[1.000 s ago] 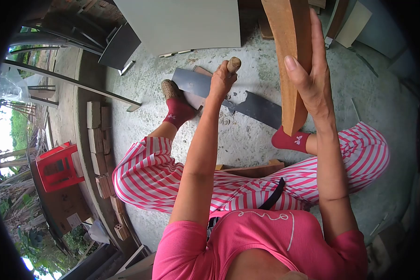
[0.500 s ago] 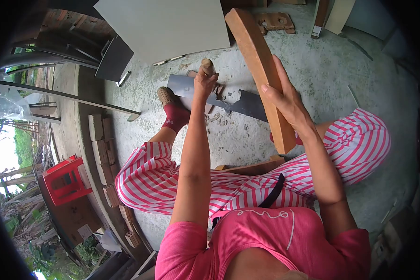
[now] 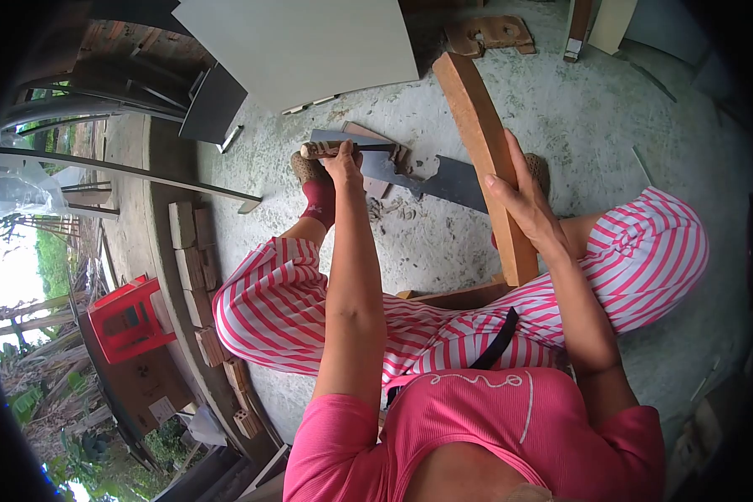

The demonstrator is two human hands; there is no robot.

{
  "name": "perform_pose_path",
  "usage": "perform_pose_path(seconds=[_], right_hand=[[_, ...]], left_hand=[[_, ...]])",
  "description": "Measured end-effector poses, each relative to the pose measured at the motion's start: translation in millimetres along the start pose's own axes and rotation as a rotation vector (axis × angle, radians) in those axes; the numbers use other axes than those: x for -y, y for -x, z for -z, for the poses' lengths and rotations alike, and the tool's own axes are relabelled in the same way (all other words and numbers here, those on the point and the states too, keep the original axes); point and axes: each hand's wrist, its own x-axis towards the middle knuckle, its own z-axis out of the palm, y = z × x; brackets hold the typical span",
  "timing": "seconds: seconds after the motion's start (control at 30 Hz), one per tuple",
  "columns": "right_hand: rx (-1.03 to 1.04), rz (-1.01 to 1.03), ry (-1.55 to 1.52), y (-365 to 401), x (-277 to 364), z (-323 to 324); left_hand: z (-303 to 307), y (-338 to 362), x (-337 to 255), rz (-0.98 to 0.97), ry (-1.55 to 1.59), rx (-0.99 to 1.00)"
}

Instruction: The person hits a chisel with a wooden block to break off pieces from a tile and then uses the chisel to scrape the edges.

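Note:
My left hand is closed around a wooden-handled tool held sideways above the floor. A thin dark metal shaft runs from its handle to the right; I cannot make out the exact kind of tool. My right hand grips a long, slightly curved wooden beam, thumb on the near face and fingers along the far side. The beam stands tilted between my legs, its lower end close to my right thigh. Beneath the tool lies a dark grey flat sheet with a ragged, broken edge.
A large pale panel stands ahead. Shaped wood pieces lie at the back. To the left are a concrete ledge, stacked bricks and a red plastic stool. A low wooden piece sits by my lap.
My left hand has turned the tool from upright to sideways, its handle end now pointing left. The beam's upper end has moved lower and slightly right in view, with my right hand still holding it.

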Motion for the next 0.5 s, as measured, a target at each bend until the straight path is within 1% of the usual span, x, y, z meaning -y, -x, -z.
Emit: perform_pose_path(seconds=[0.03,0.1,0.13,0.17,0.23,0.27,0.3,0.37,0.5], right_hand=[[-0.003,0.002,0.002,0.6,0.5,0.8],[-0.017,0.030,0.031,0.6,2.4,2.5],[-0.021,0.028,0.031,0.6,5.1,3.4],[-0.028,0.010,0.027,2.3,8.9,4.0],[-0.026,-0.015,0.024,4.0,6.9,3.1],[-0.031,-0.014,0.009,2.5,2.9,2.8],[-0.039,-0.010,-0.007,1.4,0.2,2.3],[-0.043,-0.001,0.010,1.2,-3.9,1.2],[-0.036,0.010,0.022,1.9,-4.9,1.8]], left_hand=[[-10.6,12.9,-6.0,-0.001,0.003,0.004],[-28.9,33.8,-13.7,-0.163,-0.052,-0.019],[-32.2,35.1,-14.4,-0.241,-0.119,0.092],[-39.3,35.7,-15.3,-0.232,-0.123,0.092],[-63.4,37.2,-24.9,-0.461,-0.238,0.129],[-71.4,40.8,-32.6,-0.514,-0.244,0.208],[-75.8,40.7,-35.1,-0.583,-0.380,0.206],[-79.3,45.4,-39.0,-0.600,-0.570,0.216],[-71.2,50.7,-24.2,-0.583,-0.686,0.197]])
